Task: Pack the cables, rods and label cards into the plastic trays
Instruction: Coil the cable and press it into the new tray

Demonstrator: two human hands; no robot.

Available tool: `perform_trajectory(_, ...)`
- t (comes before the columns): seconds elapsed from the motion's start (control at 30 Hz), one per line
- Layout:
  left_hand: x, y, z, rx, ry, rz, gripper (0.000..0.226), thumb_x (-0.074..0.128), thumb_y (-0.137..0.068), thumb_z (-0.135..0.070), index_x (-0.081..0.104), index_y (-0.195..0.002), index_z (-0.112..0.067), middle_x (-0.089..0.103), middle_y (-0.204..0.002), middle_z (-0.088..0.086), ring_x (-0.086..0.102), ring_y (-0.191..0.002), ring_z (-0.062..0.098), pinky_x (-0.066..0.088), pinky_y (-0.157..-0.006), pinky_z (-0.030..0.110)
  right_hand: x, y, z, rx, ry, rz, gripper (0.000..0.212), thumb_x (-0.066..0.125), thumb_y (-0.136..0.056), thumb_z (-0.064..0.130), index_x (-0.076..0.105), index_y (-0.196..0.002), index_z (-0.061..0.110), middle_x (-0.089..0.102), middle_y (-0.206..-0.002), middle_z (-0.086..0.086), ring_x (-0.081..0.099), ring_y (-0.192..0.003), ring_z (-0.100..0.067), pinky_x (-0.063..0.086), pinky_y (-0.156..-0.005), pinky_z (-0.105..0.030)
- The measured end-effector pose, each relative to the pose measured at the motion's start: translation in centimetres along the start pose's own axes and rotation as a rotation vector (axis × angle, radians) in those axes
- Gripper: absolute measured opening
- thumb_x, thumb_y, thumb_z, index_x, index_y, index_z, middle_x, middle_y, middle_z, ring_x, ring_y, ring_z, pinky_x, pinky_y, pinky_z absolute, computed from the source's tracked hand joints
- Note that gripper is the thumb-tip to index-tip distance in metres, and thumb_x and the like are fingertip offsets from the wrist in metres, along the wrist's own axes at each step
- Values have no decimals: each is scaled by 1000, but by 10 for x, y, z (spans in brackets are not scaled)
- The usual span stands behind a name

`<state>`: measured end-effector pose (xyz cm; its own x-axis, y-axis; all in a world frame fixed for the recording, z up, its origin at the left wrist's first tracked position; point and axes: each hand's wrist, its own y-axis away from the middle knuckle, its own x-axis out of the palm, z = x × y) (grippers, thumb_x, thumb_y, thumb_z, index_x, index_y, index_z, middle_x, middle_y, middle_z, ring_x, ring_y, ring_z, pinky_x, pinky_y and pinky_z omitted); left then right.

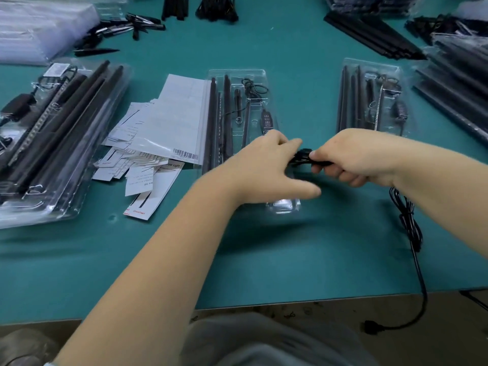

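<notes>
A clear plastic tray (260, 75) lies in the middle of the green table, holding black rods, a coiled thin cable and a small controller. Over its near end, my right hand (351, 157) grips a black cable (412, 228) by a bundled part. The cable's loose end trails past my right wrist and off the table's front edge to a plug. My left hand (266, 170) meets the bundle from the left, its fingertips pinching it. A heap of white label cards (148, 143) lies just left of the tray.
A second filled tray (369, 99) sits to the right and a stack of filled trays (50, 143) to the left. Loose black rods (375, 35), cable bundles and clear bags line the far edge. The table's front edge (290, 306) runs near my body.
</notes>
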<state>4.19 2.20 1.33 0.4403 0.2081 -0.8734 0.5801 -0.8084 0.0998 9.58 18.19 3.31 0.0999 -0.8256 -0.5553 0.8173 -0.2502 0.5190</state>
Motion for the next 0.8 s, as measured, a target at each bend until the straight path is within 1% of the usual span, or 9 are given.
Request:
perform_trajectory(0.1,-2,24,14,-20,-179,-23,130,44,-47,-93,4,-152,-29,2,-157,-12,0,-144,13,8,-116,45,1,-2,-4,10,-196,-38,32,41,-99,27,53,-74,11,32,-40,8,19,-28,-5,14,-31,-12)
perform_trajectory(0.2,12,43,25,-116,-260,-19,128,23,-44,-99,-12,-149,-36,-23,-156,-18,-23,-144,18,-10,-112,62,3,-2,-10,0,-443,-37,31,36,-100,25,47,-75,12,30,-41,7,16,-29,-3,12,-30,-11)
perform_trajectory(0.3,20,43,27,-139,-242,4,118,11,-52,-94,-16,-149,-34,-24,-156,-17,-25,-143,19,-11,-110,65,9,-4,-11,-22,-591,-50,31,35,-101,26,46,-75,13,34,-41,7,18,-28,-3,13,-29,-11)
perform_trajectory(0.43,16,42,26,-121,6,-135,97,8,-73,-87,-12,-151,-32,-16,-157,-19,-19,-145,11,-12,-114,58,27,-5,-2,-42,-622,-143,32,41,-98,26,50,-70,13,43,-44,5,29,-31,-6,19,-32,-12)
perform_trajectory(0.53,16,46,26,-101,108,-215,90,5,-73,-77,-9,-151,-34,-11,-158,-21,-15,-145,6,-12,-115,53,42,-2,5,-172,-82,-372,36,41,-97,23,54,-66,8,52,-60,-7,47,-56,-24,35,-50,-29)
perform_trajectory(0.57,17,47,26,-103,99,-214,90,3,-73,-75,-9,-151,-33,-11,-158,-20,-14,-145,6,-11,-115,54,47,-1,6,-233,153,-490,38,39,-97,24,51,-66,6,51,-64,-9,47,-66,-30,33,-57,-35)
perform_trajectory(0.63,18,46,24,-107,73,-214,90,1,-73,-74,-8,-151,-31,-10,-159,-18,-13,-145,8,-10,-115,55,58,3,13,-298,471,-648,38,35,-98,30,49,-70,10,39,-68,-5,44,-75,-31,27,-61,-35)
perform_trajectory(0.73,19,47,23,-102,173,-283,88,3,-74,-72,-4,-152,-31,-4,-159,-19,-9,-146,6,-10,-116,52,77,5,21,-314,729,-576,36,30,-99,32,62,-101,17,34,-76,1,42,-102,-26,27,-65,-33)
perform_trajectory(0.8,18,48,23,-103,259,-329,86,5,-75,-72,0,-152,-33,-1,-158,-22,-7,-145,3,-11,-117,48,81,6,19,-333,779,-557,40,30,-99,35,65,-107,18,30,-79,3,34,-109,-23,25,-67,-33)
